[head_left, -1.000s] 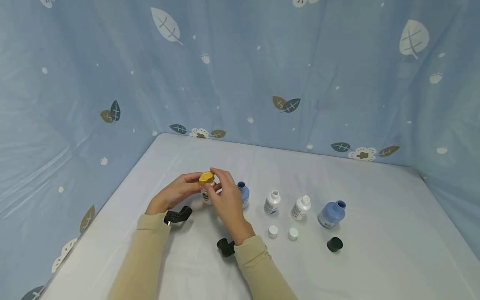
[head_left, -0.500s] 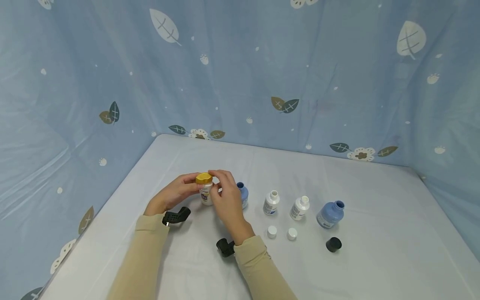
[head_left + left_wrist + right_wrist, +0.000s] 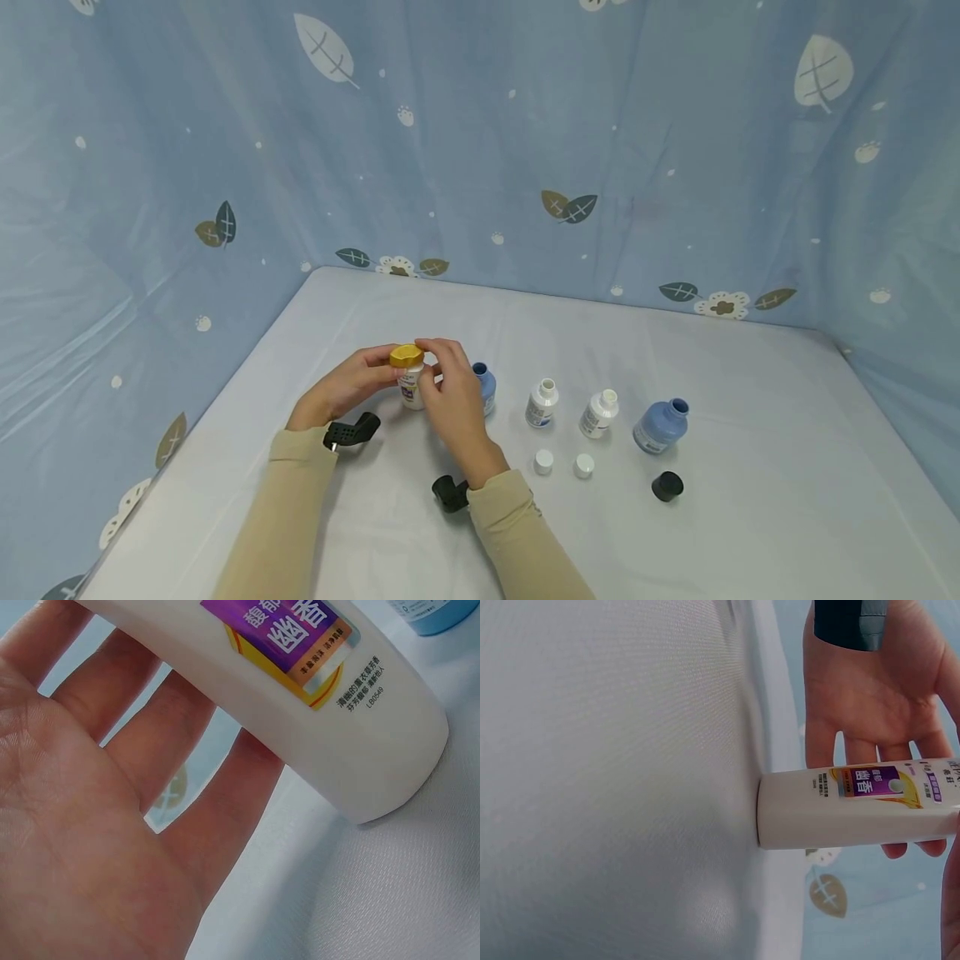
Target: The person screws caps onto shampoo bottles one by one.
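Observation:
A white bottle (image 3: 410,390) with a yellow cap (image 3: 407,357) and a purple label stands upright between my two hands. My left hand (image 3: 347,385) holds it from the left, its fingers going behind the bottle (image 3: 300,727) in the left wrist view. From the other side my right hand (image 3: 456,400) grips the bottle near the top, with a fingertip at the cap's edge and the thumb low beside it. The right wrist view catches the bottle's base (image 3: 795,814) close to the cloth; the cap lies outside that view.
Right of my hands stand a partly hidden blue bottle (image 3: 486,392), two white bottles (image 3: 542,407) and another blue bottle (image 3: 660,429), all uncapped. In front lie two white caps (image 3: 543,462) and a black cap (image 3: 667,486). The white table (image 3: 750,467) meets a blue curtain (image 3: 480,150).
A second ago the bottle and its yellow cap leaned; now they stand straighter, shifted slightly left. Both hands keep nearly the same place.

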`<action>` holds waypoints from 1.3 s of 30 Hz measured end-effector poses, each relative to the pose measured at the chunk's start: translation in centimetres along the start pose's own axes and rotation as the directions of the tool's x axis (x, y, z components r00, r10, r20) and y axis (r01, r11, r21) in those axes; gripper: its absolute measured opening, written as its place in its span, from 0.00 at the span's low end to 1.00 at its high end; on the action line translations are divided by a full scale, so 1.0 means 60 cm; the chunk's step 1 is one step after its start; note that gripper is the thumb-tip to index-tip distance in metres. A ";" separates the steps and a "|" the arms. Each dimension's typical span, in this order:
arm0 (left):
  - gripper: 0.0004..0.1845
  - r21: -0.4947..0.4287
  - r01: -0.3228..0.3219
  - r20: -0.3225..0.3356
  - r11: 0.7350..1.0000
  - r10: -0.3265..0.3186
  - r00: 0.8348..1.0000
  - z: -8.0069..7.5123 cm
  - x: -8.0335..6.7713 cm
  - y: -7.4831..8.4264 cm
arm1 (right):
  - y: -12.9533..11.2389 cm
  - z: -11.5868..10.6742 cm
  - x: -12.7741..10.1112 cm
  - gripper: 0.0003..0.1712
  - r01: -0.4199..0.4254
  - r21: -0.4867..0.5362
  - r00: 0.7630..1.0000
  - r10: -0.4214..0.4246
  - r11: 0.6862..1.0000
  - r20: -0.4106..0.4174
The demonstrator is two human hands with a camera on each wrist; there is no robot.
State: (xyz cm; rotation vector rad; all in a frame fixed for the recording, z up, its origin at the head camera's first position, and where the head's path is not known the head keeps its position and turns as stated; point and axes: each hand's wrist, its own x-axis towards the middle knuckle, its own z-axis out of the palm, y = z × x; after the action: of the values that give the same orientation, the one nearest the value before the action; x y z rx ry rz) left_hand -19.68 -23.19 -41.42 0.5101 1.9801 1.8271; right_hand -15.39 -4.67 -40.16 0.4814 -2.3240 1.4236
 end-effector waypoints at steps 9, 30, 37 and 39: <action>0.22 0.007 0.011 -0.004 1.000 -0.011 1.000 -0.001 0.000 0.000 | 0.000 0.000 0.000 0.20 -0.005 -0.003 1.000 0.005 1.000 0.004; 0.22 0.007 0.026 -0.008 1.000 -0.026 1.000 0.000 0.001 -0.001 | 0.005 -0.001 -0.001 0.18 0.005 0.011 1.000 -0.004 1.000 -0.007; 0.23 0.010 0.032 -0.014 0.999 -0.031 0.999 0.001 0.002 0.003 | 0.005 -0.001 0.001 0.18 0.012 0.013 1.000 -0.012 1.000 -0.025; 0.23 0.015 0.037 -0.021 0.999 -0.037 0.999 0.002 0.002 0.003 | 0.005 -0.001 0.001 0.18 0.009 0.014 1.000 -0.009 1.000 -0.027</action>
State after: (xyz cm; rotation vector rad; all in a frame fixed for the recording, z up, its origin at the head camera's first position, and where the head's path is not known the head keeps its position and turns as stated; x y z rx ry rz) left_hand -19.73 -23.04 -41.27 0.4572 2.0054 1.8034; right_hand -15.59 -4.51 -40.30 0.4727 -2.2891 1.4344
